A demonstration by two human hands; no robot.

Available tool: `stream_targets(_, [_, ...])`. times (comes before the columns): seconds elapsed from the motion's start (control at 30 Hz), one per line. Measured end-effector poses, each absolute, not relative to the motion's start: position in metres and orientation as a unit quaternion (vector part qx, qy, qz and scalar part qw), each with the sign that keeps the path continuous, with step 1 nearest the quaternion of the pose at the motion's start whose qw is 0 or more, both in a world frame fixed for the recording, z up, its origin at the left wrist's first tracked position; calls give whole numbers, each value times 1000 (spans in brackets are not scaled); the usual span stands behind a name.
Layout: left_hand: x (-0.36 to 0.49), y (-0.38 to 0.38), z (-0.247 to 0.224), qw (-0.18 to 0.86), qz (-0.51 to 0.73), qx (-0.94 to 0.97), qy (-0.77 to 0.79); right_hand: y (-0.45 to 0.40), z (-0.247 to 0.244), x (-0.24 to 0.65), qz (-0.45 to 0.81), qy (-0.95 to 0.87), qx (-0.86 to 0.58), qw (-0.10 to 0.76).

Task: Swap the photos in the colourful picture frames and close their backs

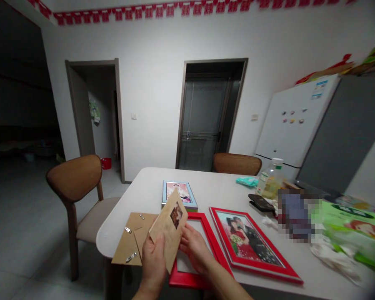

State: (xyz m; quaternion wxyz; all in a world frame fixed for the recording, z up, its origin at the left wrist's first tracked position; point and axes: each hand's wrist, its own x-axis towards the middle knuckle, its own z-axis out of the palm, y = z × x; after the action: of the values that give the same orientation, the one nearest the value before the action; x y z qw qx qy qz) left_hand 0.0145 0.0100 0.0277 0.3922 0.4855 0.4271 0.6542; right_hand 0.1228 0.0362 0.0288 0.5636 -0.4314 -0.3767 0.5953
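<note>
My left hand [154, 260] is closed on a tan paper packet [169, 233] that bears a small dark picture. It is held tilted up over the table; whether it is an envelope or a stack of sheets I cannot tell. Fingers of my right hand [193, 246] grip its right edge, their tips partly hidden behind it. Beneath my hands lies an empty red picture frame [208, 229], with a brown backing board [126, 241] with metal clips to its left. A red-framed couple's photo [253, 243] lies to the right. Behind the packet is a light-blue framed photo [190, 196].
The white table [206, 181] has a rounded left corner. On its right side are a bottle of yellowish liquid [270, 179], a black wallet-like item [261, 203], a teal packet [247, 181] and green packaging [353, 225]. Wooden chairs [76, 175] stand left and behind.
</note>
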Motion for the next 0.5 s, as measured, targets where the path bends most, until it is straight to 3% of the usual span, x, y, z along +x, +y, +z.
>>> stream_targets(0.13, [27, 8, 17, 482, 623, 474, 395, 37, 21, 156, 582, -348, -419, 603])
stream_targets(0.2, [25, 7, 12, 488, 593, 495, 408, 39, 22, 178, 571, -363, -452, 581])
stream_targets(0.5, [19, -6, -7, 281, 355, 752, 479, 60, 5, 216, 475, -477, -570, 471])
